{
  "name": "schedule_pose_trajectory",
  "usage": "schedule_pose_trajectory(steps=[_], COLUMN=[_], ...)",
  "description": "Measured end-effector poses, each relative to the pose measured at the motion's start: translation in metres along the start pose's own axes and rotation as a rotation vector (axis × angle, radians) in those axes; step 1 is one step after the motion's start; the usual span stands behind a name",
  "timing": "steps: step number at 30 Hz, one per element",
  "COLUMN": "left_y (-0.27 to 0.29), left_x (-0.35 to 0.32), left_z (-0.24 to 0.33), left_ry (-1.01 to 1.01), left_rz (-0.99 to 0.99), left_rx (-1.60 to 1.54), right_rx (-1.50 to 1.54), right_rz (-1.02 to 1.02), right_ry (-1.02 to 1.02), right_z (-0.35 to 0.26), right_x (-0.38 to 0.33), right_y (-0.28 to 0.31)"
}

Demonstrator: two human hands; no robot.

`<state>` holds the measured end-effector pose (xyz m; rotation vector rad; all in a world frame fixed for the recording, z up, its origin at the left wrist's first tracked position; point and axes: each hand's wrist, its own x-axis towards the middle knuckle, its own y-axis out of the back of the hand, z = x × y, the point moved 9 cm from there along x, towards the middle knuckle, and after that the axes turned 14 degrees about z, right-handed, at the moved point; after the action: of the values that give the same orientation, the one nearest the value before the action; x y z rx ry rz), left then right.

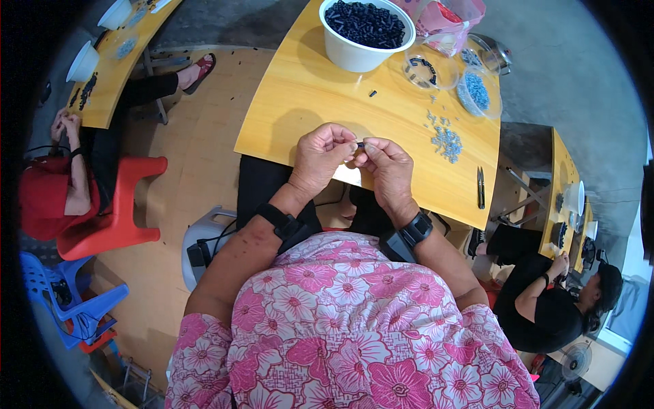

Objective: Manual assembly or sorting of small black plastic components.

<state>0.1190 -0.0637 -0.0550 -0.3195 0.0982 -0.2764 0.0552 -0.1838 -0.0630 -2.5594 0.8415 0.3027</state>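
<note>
Above the near edge of the yellow wooden table (286, 102), my left hand (323, 155) and my right hand (388, 167) meet fingertip to fingertip. Pinched between them is a small black cylindrical piece (360, 145); both hands' thumbs and forefingers close on it. Beyond my hands a similar loose black piece (372, 93) lies on the tabletop. To the right of my right hand spreads a scatter of small clear bluish pieces (447, 142).
A white tub (357, 60) heaped with black pieces stands at the back. Right of it are a clear dish (430, 73) with black pieces and a clear bowl (477, 94) of bluish pieces. Tweezers (481, 187) lie at the right edge. Other people work at tables on both sides.
</note>
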Motion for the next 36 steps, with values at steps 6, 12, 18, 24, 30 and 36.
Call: schedule_pose_trajectory(steps=[6, 12, 18, 24, 30, 36], left_y=[0.000, -0.003, -0.003, -0.004, -0.002, -0.002], left_x=[0.001, 0.000, -0.001, -0.001, 0.001, 0.000], left_z=[0.002, 0.002, -0.001, 0.003, 0.001, 0.002], left_ry=[-0.026, 0.004, 0.039, 0.006, -0.040, -0.022], left_rz=[0.020, 0.012, 0.005, 0.000, 0.006, 0.005], left_rx=[0.070, 0.027, 0.045, 0.064, 0.090, 0.105], right_rx=[0.073, 0.035, -0.027, -0.165, -0.078, 0.143], right_rz=[-0.041, -0.033, 0.007, 0.020, 0.035, -0.053], right_ry=[-0.054, -0.023, 0.012, 0.126, 0.048, -0.132], right_z=[0.005, 0.002, 0.000, -0.011, -0.007, 0.001], right_x=[0.006, 0.003, 0.003, 0.001, 0.007, 0.006], right_y=[0.002, -0.002, 0.000, -0.003, 0.000, -0.004])
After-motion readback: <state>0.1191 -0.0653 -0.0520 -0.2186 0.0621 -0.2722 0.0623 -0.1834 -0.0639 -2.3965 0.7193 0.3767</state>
